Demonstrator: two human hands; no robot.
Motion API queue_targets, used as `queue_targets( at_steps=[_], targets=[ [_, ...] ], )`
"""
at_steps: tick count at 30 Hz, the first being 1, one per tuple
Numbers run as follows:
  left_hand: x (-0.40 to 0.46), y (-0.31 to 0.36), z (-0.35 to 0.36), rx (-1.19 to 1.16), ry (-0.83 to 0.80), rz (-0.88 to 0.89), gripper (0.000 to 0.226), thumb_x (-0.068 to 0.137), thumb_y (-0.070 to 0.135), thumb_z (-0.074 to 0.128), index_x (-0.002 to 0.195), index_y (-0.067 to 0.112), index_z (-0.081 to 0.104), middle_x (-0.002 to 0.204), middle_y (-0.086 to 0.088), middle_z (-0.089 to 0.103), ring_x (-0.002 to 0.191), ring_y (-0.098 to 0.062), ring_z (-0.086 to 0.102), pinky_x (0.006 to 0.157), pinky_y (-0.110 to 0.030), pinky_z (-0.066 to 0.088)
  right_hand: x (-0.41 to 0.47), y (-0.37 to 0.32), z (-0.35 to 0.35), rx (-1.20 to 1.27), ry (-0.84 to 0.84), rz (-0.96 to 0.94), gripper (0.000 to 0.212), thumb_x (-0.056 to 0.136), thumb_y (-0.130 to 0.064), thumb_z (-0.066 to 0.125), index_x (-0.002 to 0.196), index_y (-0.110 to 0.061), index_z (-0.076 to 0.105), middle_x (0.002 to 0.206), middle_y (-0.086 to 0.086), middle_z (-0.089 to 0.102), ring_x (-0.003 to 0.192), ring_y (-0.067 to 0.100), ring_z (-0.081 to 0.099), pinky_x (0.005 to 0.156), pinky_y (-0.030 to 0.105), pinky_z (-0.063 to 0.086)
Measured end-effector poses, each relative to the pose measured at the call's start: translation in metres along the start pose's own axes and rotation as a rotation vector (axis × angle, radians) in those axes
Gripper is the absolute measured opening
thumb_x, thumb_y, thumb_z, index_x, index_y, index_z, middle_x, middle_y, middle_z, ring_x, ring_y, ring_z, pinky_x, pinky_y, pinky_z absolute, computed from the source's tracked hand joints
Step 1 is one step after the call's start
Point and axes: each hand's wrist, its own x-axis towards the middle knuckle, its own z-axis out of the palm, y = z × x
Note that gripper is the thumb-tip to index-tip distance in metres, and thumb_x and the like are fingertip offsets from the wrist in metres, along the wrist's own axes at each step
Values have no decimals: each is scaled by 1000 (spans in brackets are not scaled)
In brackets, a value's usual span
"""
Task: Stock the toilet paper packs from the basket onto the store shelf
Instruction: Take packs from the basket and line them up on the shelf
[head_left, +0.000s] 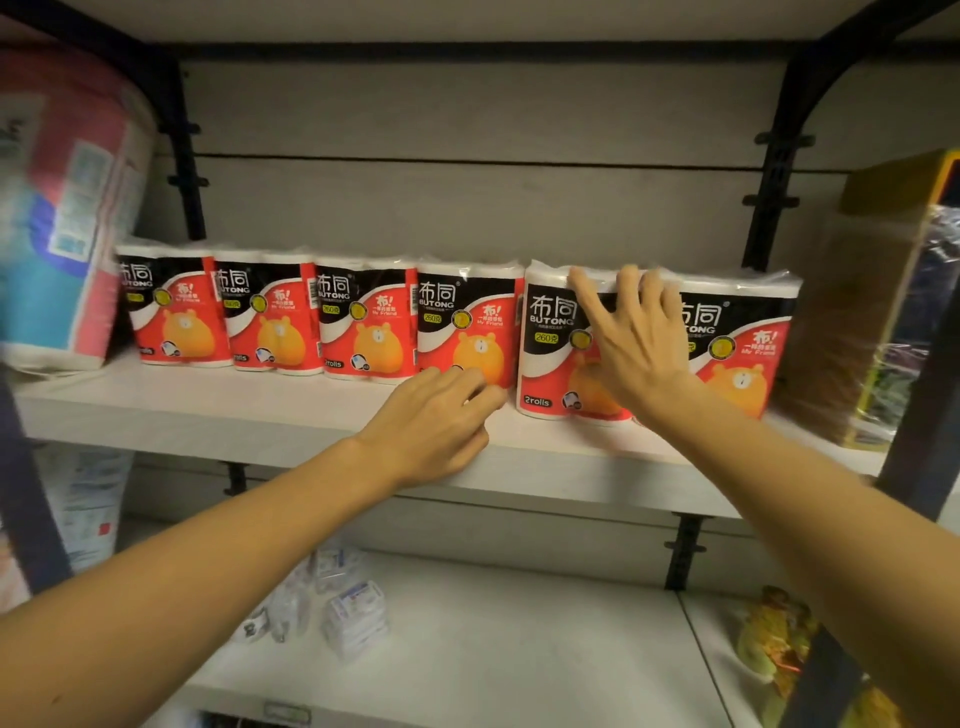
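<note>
Toilet paper packs, red-black plastic-wrapped twin rolls (457, 322), being squared on white shelf board (291, 415).
Right hand (631, 338), spread, presses fifth pack (550, 343); left hand (436, 415), fingers loosely curled, touches its 9 o'clock neighbour; next, likely push flush.

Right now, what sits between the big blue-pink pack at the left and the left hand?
Head view: four red-and-black toilet paper packs stand in a row on the shelf between the blue-pink pack and the left hand.

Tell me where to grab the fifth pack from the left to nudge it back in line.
Grip the fifth pack from the front, across its top, where the right hand already lies. It stands upright and ahead of its neighbours, with packs close on both sides.
</note>
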Motion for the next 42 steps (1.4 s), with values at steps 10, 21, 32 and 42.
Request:
queue_targets(
  at_steps=[10,21,32,42],
  targets=[
    [-49,-22,-31,-16,34,35,19,79,18,47,91,9,58,80,-8,58,63,-26,54,53,-36,45,-40,-40,-42,305,-14,215,64,84,-25,64,142,-14,37,125,23,48,122,43,42,85,46,42],
    [-181,-47,-60,-287,98,-179,13,82,27,43,88,18,48,66,3,57,51,-24,56,39,-27,39,-107,-172,-111,672,-111,286,22,96,-33,52,103,-13,52,78,7,68,66,26,58,51,27,34],
    [-294,-3,-27,-537,-123,-381,12,90,23,55,98,14,53,57,0,56,53,-30,57,48,-28,35,-219,-247,-155,777,-171,374,14,89,-24,59,87,-12,53,53,-3,55,52,24,52,56,39,49],
    [-382,102,79,-706,-286,-514,13,91,29,53,99,19,51,59,3,57,64,-31,61,57,-37,50,-357,-286,-61,898,-428,458,15,92,-26,57,90,-13,52,59,5,63,55,24,61,58,47,53]
  ],
)
